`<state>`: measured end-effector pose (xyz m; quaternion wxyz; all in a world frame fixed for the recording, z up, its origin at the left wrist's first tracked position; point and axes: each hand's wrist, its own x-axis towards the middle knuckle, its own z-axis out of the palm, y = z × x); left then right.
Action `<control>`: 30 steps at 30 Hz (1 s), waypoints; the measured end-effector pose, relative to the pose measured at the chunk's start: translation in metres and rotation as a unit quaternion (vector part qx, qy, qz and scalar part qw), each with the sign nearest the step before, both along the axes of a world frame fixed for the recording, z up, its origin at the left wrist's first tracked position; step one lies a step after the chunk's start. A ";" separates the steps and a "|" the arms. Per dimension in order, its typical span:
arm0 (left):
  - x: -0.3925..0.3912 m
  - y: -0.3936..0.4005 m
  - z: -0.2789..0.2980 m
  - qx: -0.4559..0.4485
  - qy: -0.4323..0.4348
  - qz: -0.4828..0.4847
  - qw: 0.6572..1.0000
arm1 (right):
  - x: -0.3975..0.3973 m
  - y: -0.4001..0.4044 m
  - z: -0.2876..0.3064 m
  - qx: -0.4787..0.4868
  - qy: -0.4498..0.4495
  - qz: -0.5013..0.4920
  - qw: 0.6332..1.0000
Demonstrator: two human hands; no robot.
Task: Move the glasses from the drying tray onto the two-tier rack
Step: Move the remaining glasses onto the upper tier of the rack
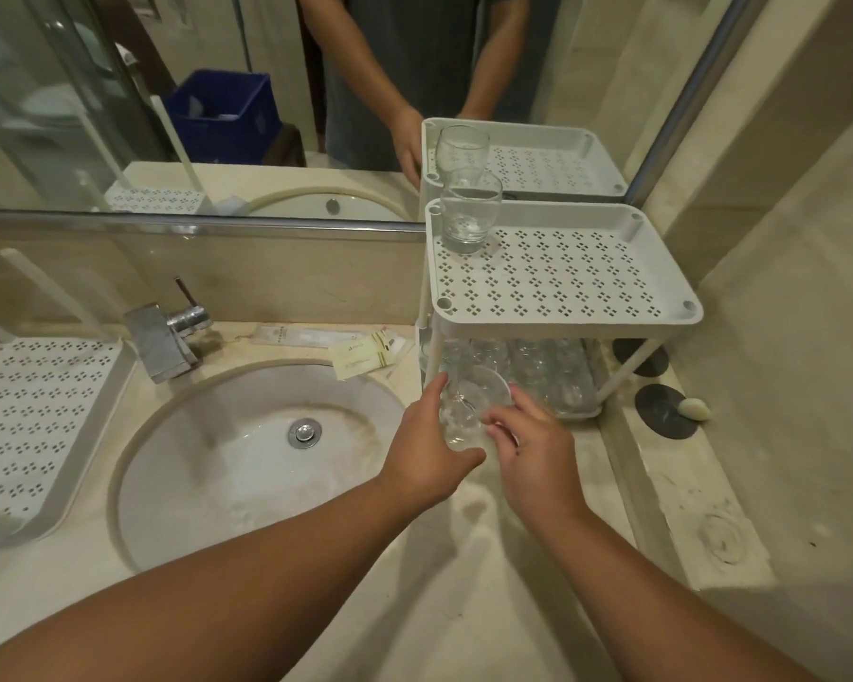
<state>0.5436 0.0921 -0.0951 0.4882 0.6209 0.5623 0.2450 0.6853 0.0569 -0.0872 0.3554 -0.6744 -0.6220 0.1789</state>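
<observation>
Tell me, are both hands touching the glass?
Touching. The head view shows the left hand wrapped around the glass from the left, and the right hand's fingers pressed on its right side.

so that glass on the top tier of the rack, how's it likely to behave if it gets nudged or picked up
The glass is clear and rigid, so probably fragile against the stone counter. It looks smooth, possibly slippery if wet. It stands upright in the back left corner of the top tier, taller than wide, so a sideways nudge might tip it, though the raised rim may catch it.
</observation>
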 end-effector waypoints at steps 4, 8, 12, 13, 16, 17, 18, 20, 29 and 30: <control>-0.003 -0.002 0.003 0.059 -0.010 -0.007 0.998 | -0.013 -0.013 0.009 0.019 0.030 -0.044 0.998; -0.009 -0.007 0.011 0.060 -0.056 0.006 0.997 | -0.021 -0.020 0.020 0.038 0.061 -0.067 0.995; -0.014 -0.013 0.025 0.060 -0.112 0.003 0.992 | -0.024 -0.027 0.034 0.056 0.073 -0.069 0.993; -0.014 -0.014 0.029 0.067 -0.122 0.005 0.990 | -0.025 -0.028 0.039 0.064 0.078 -0.069 0.992; -0.015 -0.017 0.044 0.092 -0.138 0.015 0.986 | -0.025 -0.029 0.054 0.098 0.112 -0.052 0.988; -0.015 -0.017 0.048 0.096 -0.148 0.018 0.984 | -0.025 -0.028 0.059 0.104 0.131 -0.045 0.985; -0.014 -0.016 0.052 0.097 -0.159 0.022 0.982 | -0.025 -0.027 0.065 0.107 0.152 -0.041 0.982; -0.012 -0.013 0.064 0.103 -0.181 0.034 0.977 | -0.023 -0.022 0.076 0.108 0.196 -0.034 0.974; 0.013 0.019 0.121 0.159 -0.210 0.056 0.963 | 0.000 0.025 0.126 0.100 0.297 -0.009 0.950; 0.016 0.024 0.126 0.160 -0.210 0.059 0.963 | 0.004 0.031 0.129 0.102 0.294 -0.010 0.950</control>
